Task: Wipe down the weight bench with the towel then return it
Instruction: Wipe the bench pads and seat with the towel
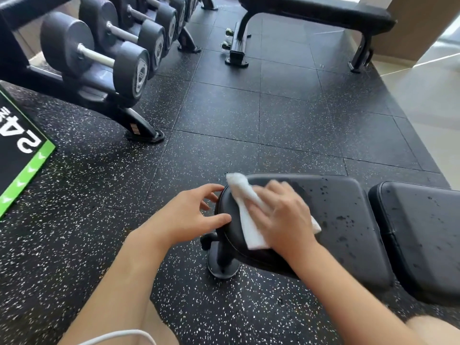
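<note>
- A right hand (281,217) is pressing a white towel (245,210) flat against the rounded left end of a black weight bench seat pad (336,220), fingers spread and nearly straight over the cloth.
- The left hand (191,215) is touching the pad's left edge with loosely parted fingers (219,219), holding nothing.
- Dark droplets are dotting the pad's right part and the adjoining back pad (423,232).
- A dumbbell rack (99,58) is standing far left, a flat bench (318,11) beyond, and speckled rubber flooring (224,120) is lying open between them.
- A black-and-green box (17,150) is sitting at the left.
</note>
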